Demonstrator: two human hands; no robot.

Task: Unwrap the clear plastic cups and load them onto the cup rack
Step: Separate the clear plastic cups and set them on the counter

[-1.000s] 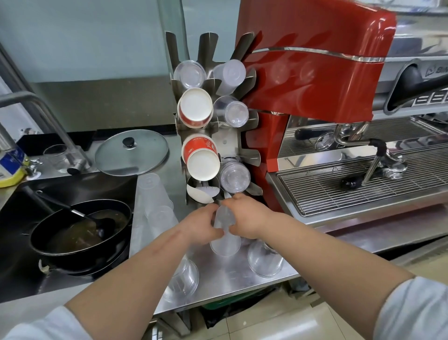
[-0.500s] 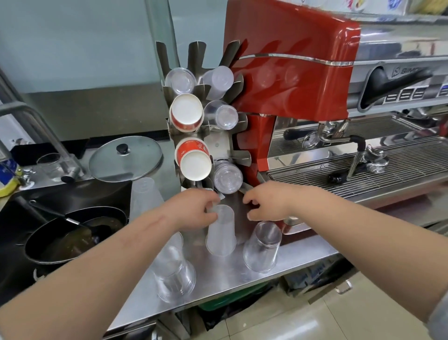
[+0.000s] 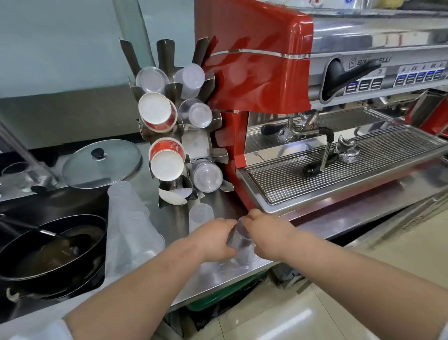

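Both hands have shifted right from the frosted cup point(image 3: 201, 216) onto the clear stack point(image 3: 241, 245) at the counter point(image 3: 315, 225) edge: left hand point(image 3: 214, 239) and right hand point(image 3: 266, 236) clasp its sides. Beyond, the rack point(image 3: 174, 126) stands partly loaded beside the espresso machine point(image 3: 254, 72).

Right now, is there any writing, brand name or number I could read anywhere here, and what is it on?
"SIM...ELLI", middle letters glared out: badge on the espresso machine.
Small marks above the machine's blue buttons: too small to read.
White print on the red paper cups: blurred, unreadable.
Blue and yellow container on top of the machine: unreadable.
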